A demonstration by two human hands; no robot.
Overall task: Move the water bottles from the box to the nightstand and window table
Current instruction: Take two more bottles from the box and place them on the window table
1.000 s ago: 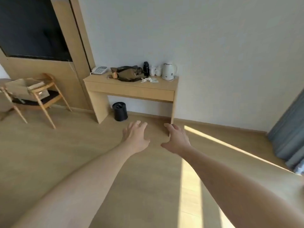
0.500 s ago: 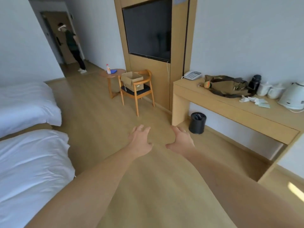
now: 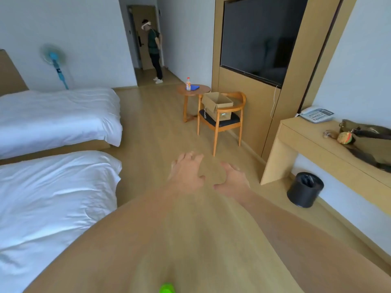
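**View swung round to the box**

Since a second ago the view has been turned from the desk (image 3: 317, 142) toward the chair (image 3: 222, 123). Nearer than the chair, the left hand (image 3: 187, 172) and right hand (image 3: 232, 179) are held out, fingers spread, empty. The box (image 3: 218, 105) is seated on the chair, its contents hidden; a walk there is judged next.

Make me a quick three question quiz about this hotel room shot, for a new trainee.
1. True or false: the cardboard box sits on the wooden chair.
2. What stands on the round table? A) a bottle B) a kettle C) a lamp
3. What do the left hand and right hand hold?

Key: 1 true. 2 A, the bottle. 3 nothing, both open.
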